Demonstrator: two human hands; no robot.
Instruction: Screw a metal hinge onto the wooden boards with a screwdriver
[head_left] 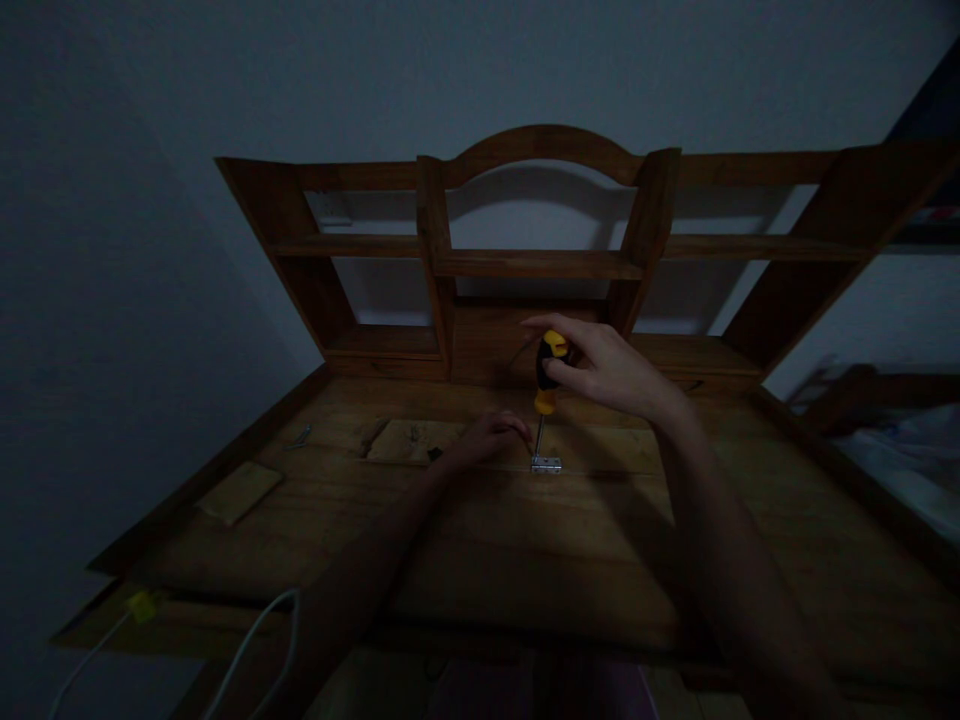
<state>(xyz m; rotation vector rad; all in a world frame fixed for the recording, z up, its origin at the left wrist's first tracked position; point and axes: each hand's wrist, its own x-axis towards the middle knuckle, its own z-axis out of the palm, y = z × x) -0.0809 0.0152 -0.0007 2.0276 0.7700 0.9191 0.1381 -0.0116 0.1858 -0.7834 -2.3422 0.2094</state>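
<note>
My right hand (604,368) is closed round the yellow-and-black handle of a screwdriver (547,385), which stands upright with its tip on a small metal hinge (546,464) on the wooden desk (480,540). My left hand (487,436) rests on the desktop just left of the hinge, fingers curled down against the wood, with nothing visible in them. The light is dim.
A wooden hutch with shelves (540,262) rises at the back of the desk. A loose wooden piece (240,491) lies at the left, a small metal part (300,437) behind it. White cables (255,630) run along the near left edge. A bed (900,450) sits at right.
</note>
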